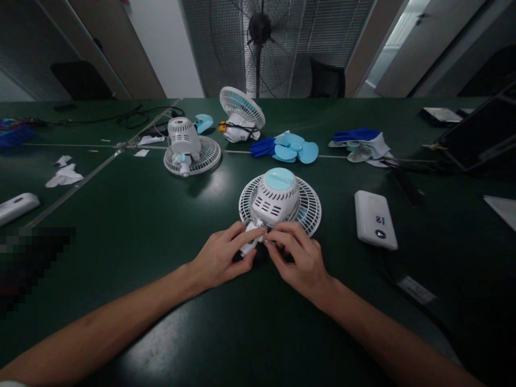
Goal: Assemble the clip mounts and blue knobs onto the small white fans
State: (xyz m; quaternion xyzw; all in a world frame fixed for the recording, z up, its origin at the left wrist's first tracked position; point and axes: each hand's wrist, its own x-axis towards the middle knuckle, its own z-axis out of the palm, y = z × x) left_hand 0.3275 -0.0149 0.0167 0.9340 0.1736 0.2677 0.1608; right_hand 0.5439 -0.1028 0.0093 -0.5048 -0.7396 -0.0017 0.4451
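A small white fan [277,201] lies face down on the dark green table, its grille ring [310,207] flat and its motor housing with a light blue cap pointing up. At the fan's near side my left hand [226,252] has its fingers closed on the white clip-like bracket [249,246] joined to the housing. My right hand [298,257] pinches at the same bracket from the right, fingertips touching or nearly touching those of the left. Whatever small piece sits between the right fingertips is too hidden to make out.
Farther back are a second fan [185,142], a third fan [242,115] tilted up, light blue fan blades [296,148] and blue-and-white gloves [360,142]. On the right lies a white power bank-like box [374,219] marked 18. Cables [137,114] run along the back left.
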